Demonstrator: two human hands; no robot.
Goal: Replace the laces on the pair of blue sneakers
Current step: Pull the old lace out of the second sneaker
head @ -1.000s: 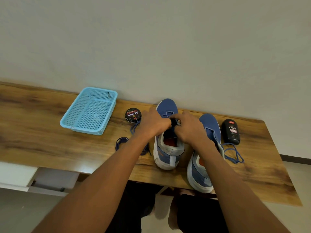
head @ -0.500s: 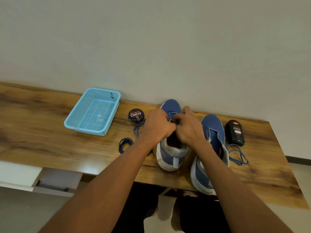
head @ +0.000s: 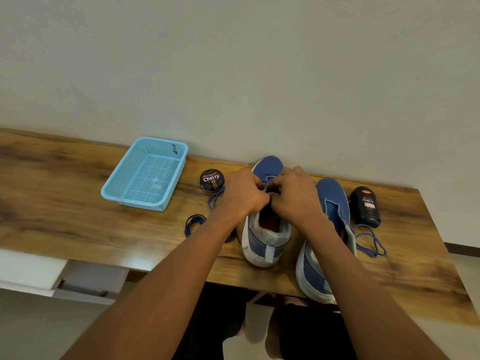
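Stood on the wooden counter: two blue sneakers, left sneaker and right sneaker, toes toward the wall. Met over the left sneaker's tongue: left hand and right hand, fingers curled, pinching its blue lace (grip partly hidden). Lay beside: light blue basket, black bottle, polish tin, dark spare lace.

"Cherry" on round polish tin lid; "Cherry" also on black bottle label. Other print too small.
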